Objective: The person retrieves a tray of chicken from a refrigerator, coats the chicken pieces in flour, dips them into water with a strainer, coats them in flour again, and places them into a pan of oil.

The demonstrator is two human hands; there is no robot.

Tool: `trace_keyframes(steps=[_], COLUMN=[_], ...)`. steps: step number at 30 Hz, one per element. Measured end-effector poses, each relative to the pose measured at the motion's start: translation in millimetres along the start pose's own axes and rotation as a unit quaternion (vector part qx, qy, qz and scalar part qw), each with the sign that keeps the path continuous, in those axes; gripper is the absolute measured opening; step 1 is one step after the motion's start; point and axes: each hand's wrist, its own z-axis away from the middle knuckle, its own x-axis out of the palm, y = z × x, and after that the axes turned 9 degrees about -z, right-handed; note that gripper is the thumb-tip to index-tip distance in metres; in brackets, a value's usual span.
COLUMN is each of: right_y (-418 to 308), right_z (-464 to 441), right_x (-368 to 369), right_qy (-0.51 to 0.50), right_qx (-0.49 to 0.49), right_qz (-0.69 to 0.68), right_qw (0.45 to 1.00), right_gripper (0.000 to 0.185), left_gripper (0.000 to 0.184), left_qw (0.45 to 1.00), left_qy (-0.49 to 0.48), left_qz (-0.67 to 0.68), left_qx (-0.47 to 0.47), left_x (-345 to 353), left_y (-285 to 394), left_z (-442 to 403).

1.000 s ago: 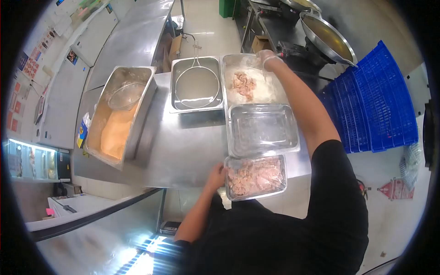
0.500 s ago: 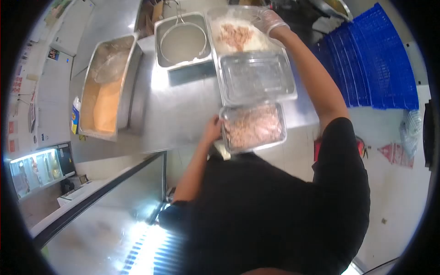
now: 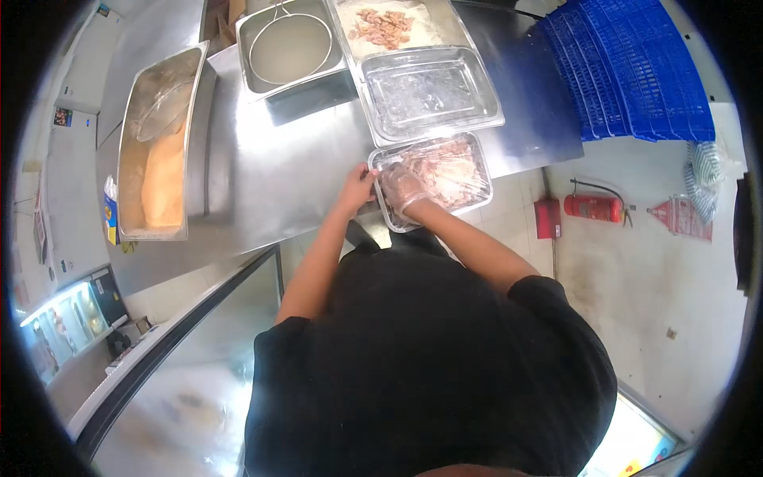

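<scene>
"So, where are your hands?"

"Your left hand (image 3: 358,192) is at the left rim of the tray (image 3: 487,179); fingertips touch it, though from this angle I can't tell whether they clamp. Your gloved right hand (image 3: 404,191) is down in the meat (image 3: 453,171), near that same side; its fingers are blurred, so I can't say if they're apart or together."

"And the tray itself?"

"At the near edge of the table (image 3: 294,151), apparently hanging partly past it."

"What could go wrong?"

"Perhaps a tip toward you, if your right hand bears down on the overhang while your left slackens."

"Where's your room?"

"Broad steel spreads left, up to the deep pan (image 3: 199,143). Ahead, the shallow pan (image 3: 429,94) sits close; rightward, a smaller patch, crates (image 3: 636,71) beyond."
</scene>
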Motion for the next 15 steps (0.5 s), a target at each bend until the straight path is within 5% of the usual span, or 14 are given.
trace_keyframes(steps=[6, 10, 13, 15], right_y=[27.9, 2.4, -30.5, -7.7], right_z=[24.4, 27.5, 30.3, 33.2], right_x=[-40.0, -63.8, -99.9, -53.2], right_qy=[-0.014, -0.064, -0.214, -0.178], right_qx=[-0.08, -0.079, -0.004, 0.0], right_qz=[0.016, 0.065, 0.02, 0.013], right_qw=[0.997, 0.993, 0.977, 0.984], right_gripper=[0.039, 0.063, 0.042, 0.044], left_gripper=[0.021, 0.022, 0.023, 0.024], left_qw=[1.0, 1.0, 0.999, 0.999], left_qy=[0.0, 0.004, -0.003, -0.025], left_qz=[-0.012, 0.016, 0.028, 0.033], left_qx=[-0.003, -0.001, -0.016, -0.027], left_x=[0.3, 1.3, -1.3, -3.2], left_y=[-6.0, -0.3, 2.9, 5.5], left_z=[-4.3, 1.6, 5.7, 5.5])
